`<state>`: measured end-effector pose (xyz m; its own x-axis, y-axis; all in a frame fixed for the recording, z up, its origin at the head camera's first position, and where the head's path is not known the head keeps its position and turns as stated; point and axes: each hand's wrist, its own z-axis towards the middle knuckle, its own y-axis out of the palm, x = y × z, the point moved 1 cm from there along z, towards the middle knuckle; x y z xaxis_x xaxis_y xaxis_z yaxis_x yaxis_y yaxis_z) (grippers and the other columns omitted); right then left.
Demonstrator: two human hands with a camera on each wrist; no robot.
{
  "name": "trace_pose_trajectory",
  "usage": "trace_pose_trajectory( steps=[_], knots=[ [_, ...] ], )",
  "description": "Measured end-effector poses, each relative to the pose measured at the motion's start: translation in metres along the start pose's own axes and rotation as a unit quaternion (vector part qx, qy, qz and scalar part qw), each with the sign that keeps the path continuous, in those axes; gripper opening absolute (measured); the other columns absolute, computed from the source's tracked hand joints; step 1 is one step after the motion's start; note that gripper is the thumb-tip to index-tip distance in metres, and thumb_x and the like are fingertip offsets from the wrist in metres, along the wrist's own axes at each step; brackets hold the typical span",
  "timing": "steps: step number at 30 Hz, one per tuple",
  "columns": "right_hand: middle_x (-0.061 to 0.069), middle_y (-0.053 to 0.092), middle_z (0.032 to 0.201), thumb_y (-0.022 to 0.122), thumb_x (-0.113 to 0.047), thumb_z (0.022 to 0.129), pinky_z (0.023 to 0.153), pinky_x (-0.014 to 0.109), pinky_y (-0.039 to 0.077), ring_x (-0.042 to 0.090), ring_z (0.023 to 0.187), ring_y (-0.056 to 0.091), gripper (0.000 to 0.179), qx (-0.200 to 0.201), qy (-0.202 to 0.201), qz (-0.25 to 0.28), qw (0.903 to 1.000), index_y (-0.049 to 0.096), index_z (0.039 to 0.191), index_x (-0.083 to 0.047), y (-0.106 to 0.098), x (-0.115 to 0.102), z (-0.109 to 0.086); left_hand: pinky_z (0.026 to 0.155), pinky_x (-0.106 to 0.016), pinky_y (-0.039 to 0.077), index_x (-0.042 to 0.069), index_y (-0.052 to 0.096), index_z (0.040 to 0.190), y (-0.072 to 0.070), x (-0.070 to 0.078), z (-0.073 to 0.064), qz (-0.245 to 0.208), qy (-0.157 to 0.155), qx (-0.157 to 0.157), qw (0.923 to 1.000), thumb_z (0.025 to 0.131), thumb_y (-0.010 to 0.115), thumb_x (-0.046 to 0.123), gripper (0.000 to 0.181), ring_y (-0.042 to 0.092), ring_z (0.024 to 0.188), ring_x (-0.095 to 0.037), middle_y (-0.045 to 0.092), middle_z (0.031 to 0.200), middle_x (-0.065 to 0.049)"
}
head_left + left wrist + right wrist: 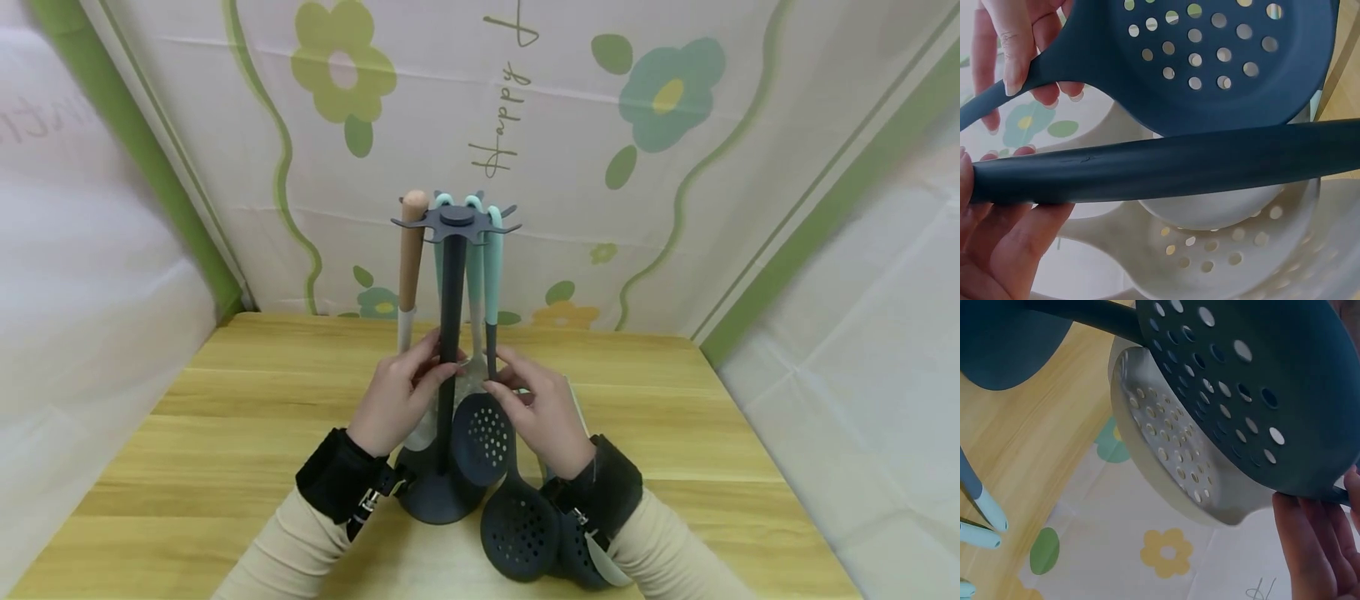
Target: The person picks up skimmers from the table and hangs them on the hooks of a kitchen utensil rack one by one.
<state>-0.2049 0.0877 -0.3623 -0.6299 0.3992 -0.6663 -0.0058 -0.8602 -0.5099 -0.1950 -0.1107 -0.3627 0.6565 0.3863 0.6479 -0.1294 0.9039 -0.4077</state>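
A dark utensil stand has a pole, a round base and a hooked top. My left hand grips the pole around its middle. With thumb and fingers, my right hand pinches the neck of a dark skimmer, whose mint handle reaches up to the hooks at the right. Its perforated bowl is beside the pole, as the left wrist view shows. A wooden-handled utensil hangs on the left. Behind the skimmer is a pale perforated utensil.
Dark slotted utensils lie on the wooden table by my right forearm, partly covered by it. Mint handle ends appear on the tabletop in the right wrist view. A flower-printed cloth encloses the back and sides.
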Motion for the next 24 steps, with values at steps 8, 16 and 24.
trace_pose_trajectory(
  steps=[8, 16, 24],
  knots=[
    [0.005, 0.072, 0.085, 0.070, -0.014, 0.091, 0.064, 0.031, 0.063, 0.019, 0.080, 0.074, 0.040, 0.011, 0.005, -0.002, 0.9999, 0.069, 0.129, -0.002, 0.001, 0.003, 0.000, 0.078, -0.040, 0.063, -0.006, 0.059, 0.135, 0.000, 0.001, -0.002, -0.005, -0.005, 0.000, 1.0000, 0.099, 0.057, 0.011, 0.040, 0.074, 0.090, -0.024, 0.075, 0.104, -0.018],
    [0.006, 0.074, 0.087, 0.069, -0.019, 0.092, 0.066, 0.033, 0.064, 0.019, 0.083, 0.074, 0.040, 0.014, 0.013, 0.019, 0.9996, 0.070, 0.128, -0.003, 0.001, 0.007, 0.000, 0.078, -0.040, 0.063, -0.006, 0.059, 0.135, 0.001, 0.001, -0.001, -0.013, -0.006, 0.002, 0.9999, 0.099, 0.056, 0.010, 0.040, 0.075, 0.088, -0.026, 0.075, 0.104, -0.018],
    [0.009, 0.074, 0.094, 0.069, -0.025, 0.092, 0.071, 0.036, 0.063, 0.021, 0.089, 0.072, 0.043, -0.010, 0.033, 0.060, 0.9976, 0.070, 0.128, -0.002, -0.002, 0.017, 0.003, 0.079, -0.041, 0.062, -0.005, 0.058, 0.138, 0.002, 0.000, -0.002, -0.011, -0.011, 0.004, 0.9999, 0.100, 0.056, 0.014, 0.042, 0.075, 0.089, -0.026, 0.075, 0.105, -0.018]
  ],
)
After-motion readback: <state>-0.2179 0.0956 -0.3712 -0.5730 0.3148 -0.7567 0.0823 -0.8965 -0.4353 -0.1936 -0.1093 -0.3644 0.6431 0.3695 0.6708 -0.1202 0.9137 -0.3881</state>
